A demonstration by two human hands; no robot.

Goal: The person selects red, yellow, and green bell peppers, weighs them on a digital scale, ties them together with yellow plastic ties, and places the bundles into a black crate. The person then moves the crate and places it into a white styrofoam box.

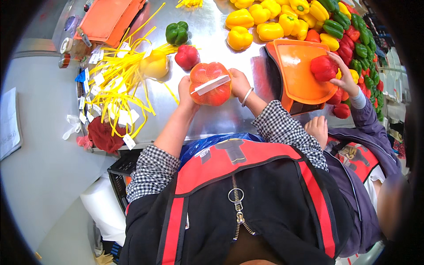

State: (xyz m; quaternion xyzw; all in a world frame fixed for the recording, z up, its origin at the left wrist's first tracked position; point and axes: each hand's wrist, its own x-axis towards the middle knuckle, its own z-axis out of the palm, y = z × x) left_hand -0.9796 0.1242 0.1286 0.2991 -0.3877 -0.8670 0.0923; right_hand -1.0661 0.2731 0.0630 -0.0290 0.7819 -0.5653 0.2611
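Between my two hands is an orange-red bell pepper in a mesh net point(210, 71), with a white label strip across it. My left hand point(188, 93) grips its left side, and my right hand point(239, 84), with a bangle at the wrist, grips its right side. Just beyond it on the metal table point(212, 122) sit a red bell pepper point(187, 57) and a green bell pepper point(177, 33). A yellow bell pepper point(154, 64) lies to the left, close to a heap of yellow mesh strips with white tags point(116, 81).
At right, a co-worker's hand point(344, 74) holds a red pepper point(324, 68) over a scale's orange tray point(298, 71). Several yellow peppers point(271, 31) are piled behind it. An orange crate point(109, 20), jars point(74, 48) and a dark red cloth point(104, 134) are on the left.
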